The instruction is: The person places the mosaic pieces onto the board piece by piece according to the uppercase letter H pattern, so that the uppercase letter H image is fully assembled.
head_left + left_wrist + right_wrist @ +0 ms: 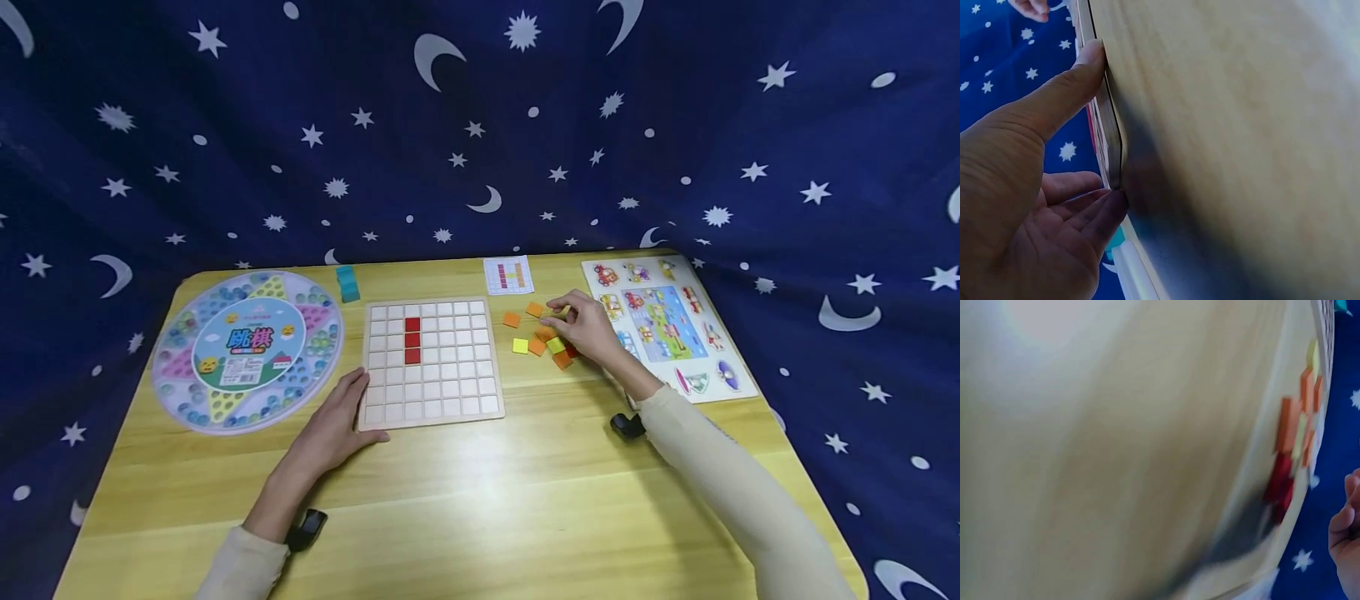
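Note:
My left hand (335, 425) rests at the near left corner of a wooden grid board (432, 422). Its thumb lies along the near edge and its fingers along the left side; the left wrist view shows thumb and fingertips against the board's edge. Three red square tiles (412, 340) sit in one column of the grid. To the right, my right hand (588, 327) hovers over loose tiles, fingers loosely bent, no tile visible between them. Below it are orange tiles (537, 346), yellow tiles (520, 346) and red tiles (1279, 478), partly hidden by the hand.
A small pattern card (508, 275) lies behind the board. At the left is a round Chinese checkers set (339, 333), with teal pieces (348, 284) near it. A picture puzzle board (708, 367) lies at the right. A star-patterned cloth (480, 125) hangs behind the table.

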Action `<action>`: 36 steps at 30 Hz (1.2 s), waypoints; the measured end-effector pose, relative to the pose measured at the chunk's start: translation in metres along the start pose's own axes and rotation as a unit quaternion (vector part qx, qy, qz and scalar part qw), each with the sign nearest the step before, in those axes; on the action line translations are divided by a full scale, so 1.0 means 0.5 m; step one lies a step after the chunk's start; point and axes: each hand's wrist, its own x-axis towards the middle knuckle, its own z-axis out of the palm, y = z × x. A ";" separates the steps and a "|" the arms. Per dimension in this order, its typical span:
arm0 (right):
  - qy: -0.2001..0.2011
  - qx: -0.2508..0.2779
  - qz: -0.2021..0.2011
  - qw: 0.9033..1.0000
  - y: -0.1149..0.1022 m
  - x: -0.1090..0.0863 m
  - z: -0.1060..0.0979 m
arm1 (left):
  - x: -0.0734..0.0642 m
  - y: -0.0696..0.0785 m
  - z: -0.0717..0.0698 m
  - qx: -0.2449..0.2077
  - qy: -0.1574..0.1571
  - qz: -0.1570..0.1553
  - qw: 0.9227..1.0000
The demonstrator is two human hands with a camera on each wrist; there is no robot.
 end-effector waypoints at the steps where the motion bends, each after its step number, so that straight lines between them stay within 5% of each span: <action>1: 0.002 -0.004 0.009 1.000 0.008 -0.006 -0.006 | 0.001 0.000 0.000 0.001 0.000 0.000 1.000; 11: -0.004 -0.006 0.102 0.995 0.060 -0.041 -0.010 | -0.003 0.000 -0.001 0.009 0.000 -0.003 1.000; 36: -0.011 -0.013 0.082 0.996 0.058 -0.052 0.009 | -0.001 0.002 0.002 0.008 0.002 0.001 1.000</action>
